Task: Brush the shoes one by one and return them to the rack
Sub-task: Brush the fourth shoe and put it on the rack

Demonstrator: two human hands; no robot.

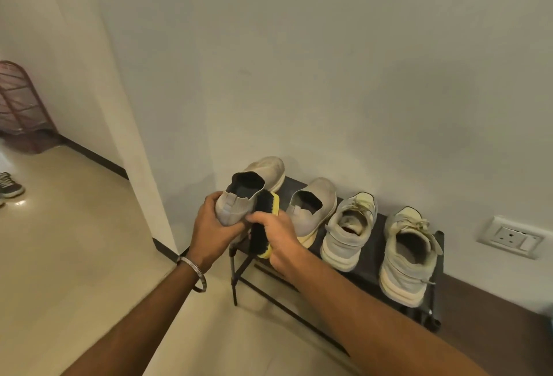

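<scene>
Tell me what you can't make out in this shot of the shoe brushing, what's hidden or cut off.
Head view:
- Held grey shoe: its heel underside is covered by the left hand.
- Brush: its middle is wrapped by the right hand, so the handle shape is unclear.
- Shoe rack: lower shelf hidden by the top shelf and right forearm.
- Dark shoe at far left: cut off by the frame edge.

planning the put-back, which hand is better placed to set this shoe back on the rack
Left. The left hand already grips the grey slip-on shoe by its heel, above the rack's left end. The right hand is busy holding the brush.
</scene>
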